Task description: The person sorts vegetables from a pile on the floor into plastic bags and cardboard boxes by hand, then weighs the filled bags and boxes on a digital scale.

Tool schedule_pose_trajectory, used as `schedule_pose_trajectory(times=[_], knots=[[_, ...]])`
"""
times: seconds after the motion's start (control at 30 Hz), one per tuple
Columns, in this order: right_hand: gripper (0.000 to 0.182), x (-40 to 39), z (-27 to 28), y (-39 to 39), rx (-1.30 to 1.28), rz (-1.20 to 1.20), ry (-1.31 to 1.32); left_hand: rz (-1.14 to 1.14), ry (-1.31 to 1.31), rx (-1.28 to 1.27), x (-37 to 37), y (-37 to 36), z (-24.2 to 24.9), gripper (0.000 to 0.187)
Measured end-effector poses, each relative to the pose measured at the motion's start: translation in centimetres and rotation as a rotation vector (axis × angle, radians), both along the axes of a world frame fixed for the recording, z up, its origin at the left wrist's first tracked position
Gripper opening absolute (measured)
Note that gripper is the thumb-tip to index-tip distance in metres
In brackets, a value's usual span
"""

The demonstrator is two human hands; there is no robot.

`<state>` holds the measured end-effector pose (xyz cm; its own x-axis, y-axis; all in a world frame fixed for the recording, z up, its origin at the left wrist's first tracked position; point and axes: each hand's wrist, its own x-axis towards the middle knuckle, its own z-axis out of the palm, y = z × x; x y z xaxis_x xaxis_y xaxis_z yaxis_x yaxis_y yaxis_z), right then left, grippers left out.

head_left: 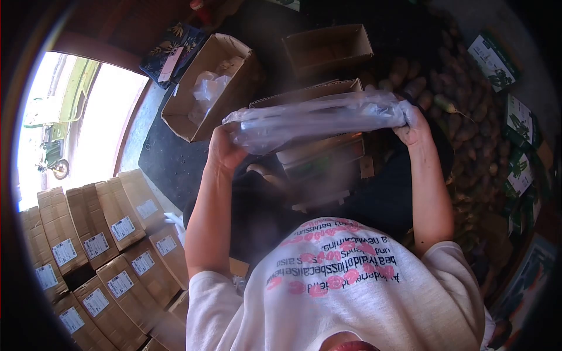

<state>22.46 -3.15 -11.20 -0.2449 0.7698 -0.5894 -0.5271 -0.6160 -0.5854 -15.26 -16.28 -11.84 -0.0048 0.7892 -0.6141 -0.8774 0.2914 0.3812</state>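
A clear plastic bag [316, 120] is stretched sideways between my two hands. My left hand [228, 147] grips its left end, with the fingers wrapped in the film. At the other end, my right hand [414, 127] is closed on the gathered plastic. Just behind the bag shows an open cardboard box [307, 92], its lower part hidden by the film. Below the bag, near my lap, is a pale, box-like item [322, 158] that I cannot make out clearly.
An open carton [181, 111] at left holds crumpled plastic. Another open box [328, 50] stands farther back. Elongated root vegetables [468, 111] are heaped at right beside printed green-and-white cartons [518, 120]. Labelled cardboard boxes [120, 228] are stacked at lower left, near a bright doorway.
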Motion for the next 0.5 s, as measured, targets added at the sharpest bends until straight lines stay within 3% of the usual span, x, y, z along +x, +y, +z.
schedule_pose_trajectory(times=[0.03,0.13,0.23,0.37,0.5], knots=[[0.027,-0.2,-0.3,0.0,-0.039,-0.012,0.003,-0.092,-0.085,0.031,-0.5,-0.2,-0.5,0.043],[0.030,-1.0,-0.9,0.4,-0.066,-0.025,-0.108,-0.032,-0.037,0.017,-0.4,-0.6,-0.9,0.042],[0.029,-0.5,-1.6,1.4,-0.059,0.035,-0.094,-0.009,0.150,0.089,-0.2,-0.7,-0.7,0.039],[0.023,-1.0,-3.1,2.7,-0.094,0.045,-0.141,-0.216,0.571,0.130,0.1,-0.5,-0.3,0.028],[0.022,-1.9,-6.1,4.3,0.071,0.094,-0.417,-0.104,0.725,-0.032,0.3,1.4,-2.0,0.032]])
